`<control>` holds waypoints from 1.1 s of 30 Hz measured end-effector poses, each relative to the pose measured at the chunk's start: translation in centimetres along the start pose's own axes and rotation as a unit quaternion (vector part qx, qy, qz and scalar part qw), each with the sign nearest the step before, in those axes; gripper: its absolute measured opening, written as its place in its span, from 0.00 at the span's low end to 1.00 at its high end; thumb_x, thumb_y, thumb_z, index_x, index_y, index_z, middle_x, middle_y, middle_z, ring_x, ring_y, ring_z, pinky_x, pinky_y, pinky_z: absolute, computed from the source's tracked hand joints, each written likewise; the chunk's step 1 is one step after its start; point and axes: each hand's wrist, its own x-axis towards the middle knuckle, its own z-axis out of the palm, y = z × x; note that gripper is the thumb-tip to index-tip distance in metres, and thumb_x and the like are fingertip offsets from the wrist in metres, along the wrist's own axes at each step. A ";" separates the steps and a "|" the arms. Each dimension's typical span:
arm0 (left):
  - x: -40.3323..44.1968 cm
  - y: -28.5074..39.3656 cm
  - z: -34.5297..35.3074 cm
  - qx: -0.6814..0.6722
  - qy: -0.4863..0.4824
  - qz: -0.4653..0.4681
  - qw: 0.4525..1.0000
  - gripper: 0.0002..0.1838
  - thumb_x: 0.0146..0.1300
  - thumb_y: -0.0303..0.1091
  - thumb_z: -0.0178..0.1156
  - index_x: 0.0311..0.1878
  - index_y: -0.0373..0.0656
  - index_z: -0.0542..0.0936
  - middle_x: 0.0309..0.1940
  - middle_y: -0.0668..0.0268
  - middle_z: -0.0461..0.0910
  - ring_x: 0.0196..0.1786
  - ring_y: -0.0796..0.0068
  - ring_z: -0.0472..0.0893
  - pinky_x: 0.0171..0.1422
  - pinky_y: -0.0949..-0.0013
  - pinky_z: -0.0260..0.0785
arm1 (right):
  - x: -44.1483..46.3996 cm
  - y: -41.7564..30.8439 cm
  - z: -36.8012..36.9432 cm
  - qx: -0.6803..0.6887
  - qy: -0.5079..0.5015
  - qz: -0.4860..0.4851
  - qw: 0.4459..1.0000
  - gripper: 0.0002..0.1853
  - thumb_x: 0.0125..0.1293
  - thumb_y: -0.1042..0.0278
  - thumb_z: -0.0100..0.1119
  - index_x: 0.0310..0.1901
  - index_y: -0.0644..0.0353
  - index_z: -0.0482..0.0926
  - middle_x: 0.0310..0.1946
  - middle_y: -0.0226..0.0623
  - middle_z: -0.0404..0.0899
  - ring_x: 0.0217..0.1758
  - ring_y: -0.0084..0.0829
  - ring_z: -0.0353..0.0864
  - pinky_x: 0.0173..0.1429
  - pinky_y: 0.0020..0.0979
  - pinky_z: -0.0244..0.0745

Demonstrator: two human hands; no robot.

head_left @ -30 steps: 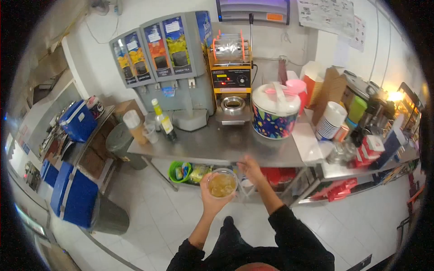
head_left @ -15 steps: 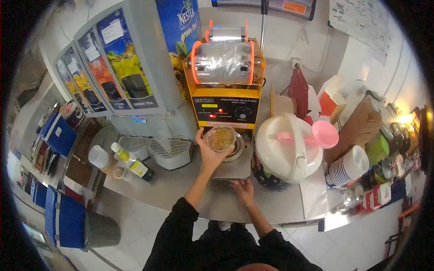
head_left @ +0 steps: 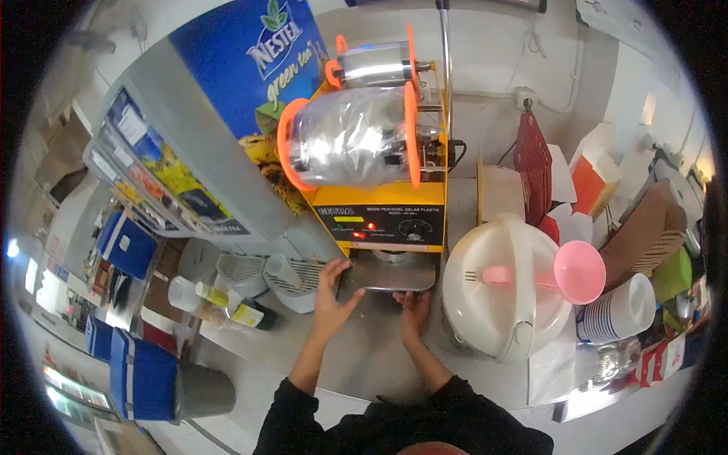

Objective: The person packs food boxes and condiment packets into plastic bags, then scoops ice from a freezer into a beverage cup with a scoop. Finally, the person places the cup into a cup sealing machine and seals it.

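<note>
An orange cup-sealing machine [head_left: 383, 225] stands in front of me, with a roll of clear plastic film [head_left: 350, 136] on its upper part. Its metal tray [head_left: 379, 279] sits under the front panel, and a round cup holder [head_left: 393, 256] shows partly beneath the head. My left hand [head_left: 331, 299] is at the tray's left side, thumb and fingers spread, holding nothing. At the tray's front edge my right hand [head_left: 414, 309] grips from below, its fingertips partly hidden under the metal. No cup is visible at the machine.
A white-lidded rice cooker [head_left: 485, 311] with a pink ladle [head_left: 578, 273] stands close on the right. Stacked paper cups [head_left: 618, 309] are beyond it. To the left are a drink dispenser [head_left: 182, 152] and a bottle [head_left: 250, 313]. Blue bins [head_left: 144, 371] are on the floor.
My left hand has let go of the filled cup, which is out of sight, and moved down to the tray's side. The tray's front edge is now at my right fingers. My view has shifted closer.
</note>
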 end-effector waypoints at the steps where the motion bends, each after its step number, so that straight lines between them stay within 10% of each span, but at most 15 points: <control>1: 1.0 1.5 -1.2 0.038 -0.029 0.018 0.999 0.25 0.44 0.27 0.64 0.47 0.38 0.69 0.45 0.57 0.72 0.49 0.62 0.71 0.55 0.66 0.61 | 0.9 0.2 0.7 0.001 0.018 -0.006 1.000 0.21 0.62 0.65 0.50 0.52 0.64 0.57 0.40 0.39 0.70 0.38 0.28 0.76 0.43 0.26 0.71; 7: 10.3 11.8 -5.1 0.117 -0.008 0.302 0.946 0.14 0.47 0.23 0.59 0.40 0.38 0.74 0.38 0.61 0.76 0.45 0.70 0.74 0.52 0.68 0.62 | 4.2 2.0 2.9 0.082 0.001 -0.043 0.996 0.30 0.57 0.79 0.51 0.59 0.55 0.49 0.55 0.40 0.54 0.55 0.32 0.63 0.52 0.30 0.66; 12: 20.7 19.3 -4.3 0.110 -0.032 0.287 0.951 0.16 0.55 0.37 0.55 0.42 0.34 0.73 0.38 0.60 0.76 0.42 0.71 0.75 0.52 0.72 0.62 | -4.4 -10.5 2.0 0.024 -0.228 0.059 0.972 0.41 0.52 0.86 0.49 0.63 0.48 0.40 0.64 0.41 0.27 0.68 0.43 0.36 0.64 0.51 0.46; 16: 26.6 16.4 -2.3 0.194 -0.119 0.248 0.942 0.28 0.59 0.54 0.46 0.45 0.35 0.72 0.41 0.59 0.75 0.47 0.66 0.72 0.54 0.71 0.58 | -2.2 -26.9 2.1 -0.337 -0.247 -0.372 0.829 0.32 0.44 0.90 0.42 0.55 0.55 0.62 0.51 0.49 0.65 0.59 0.45 0.61 0.60 0.39 0.57; 18: 25.8 17.1 -1.6 0.219 -0.179 0.167 0.944 0.31 0.59 0.58 0.44 0.50 0.36 0.71 0.46 0.53 0.72 0.50 0.63 0.70 0.55 0.70 0.57 | 3.4 -32.1 5.1 -0.459 -0.160 -0.438 0.756 0.10 0.55 0.72 0.46 0.39 0.61 0.75 0.33 0.45 0.76 0.39 0.38 0.76 0.39 0.34 0.68; 20: 25.1 16.9 -1.0 0.173 -0.161 0.154 0.960 0.31 0.59 0.57 0.45 0.50 0.35 0.70 0.46 0.53 0.71 0.48 0.65 0.70 0.53 0.70 0.58 | 11.7 -36.8 9.1 -0.523 -0.217 -0.385 0.728 0.22 0.61 0.49 0.43 0.44 0.61 0.74 0.42 0.47 0.75 0.46 0.37 0.74 0.44 0.34 0.69; 23: 24.0 17.9 -0.8 0.177 -0.198 0.148 0.953 0.28 0.59 0.54 0.46 0.43 0.32 0.74 0.36 0.58 0.76 0.38 0.71 0.71 0.46 0.73 0.60 | 24.9 -37.1 16.5 -0.429 -0.215 -0.431 0.764 0.22 0.58 0.54 0.47 0.33 0.72 0.75 0.35 0.52 0.76 0.32 0.33 0.77 0.36 0.32 0.70; 24: 23.9 18.4 -1.1 0.177 -0.221 0.125 0.951 0.28 0.59 0.53 0.47 0.42 0.32 0.74 0.33 0.59 0.76 0.36 0.72 0.71 0.45 0.73 0.61 | 22.7 -36.6 17.2 -0.305 -0.234 -0.271 0.883 0.30 0.62 0.43 0.38 0.52 0.63 0.68 0.55 0.50 0.63 0.59 0.40 0.63 0.55 0.36 0.62; 29: 23.5 18.1 -0.9 0.232 -0.132 0.146 0.953 0.24 0.58 0.50 0.51 0.33 0.33 0.76 0.24 0.62 0.74 0.28 0.78 0.69 0.35 0.76 0.60 | 33.1 -33.8 23.8 -0.214 -0.246 -0.184 0.928 0.45 0.58 0.34 0.35 0.63 0.65 0.37 0.62 0.59 0.40 0.66 0.48 0.42 0.64 0.42 0.48; 33: 22.3 17.7 -0.3 0.114 -0.124 0.065 0.983 0.22 0.58 0.47 0.51 0.36 0.33 0.75 0.27 0.60 0.75 0.31 0.75 0.70 0.38 0.75 0.60 | 36.2 -32.0 26.0 -0.169 -0.195 -0.169 0.951 0.28 0.60 0.47 0.39 0.47 0.68 0.64 0.44 0.56 0.67 0.45 0.37 0.70 0.43 0.34 0.69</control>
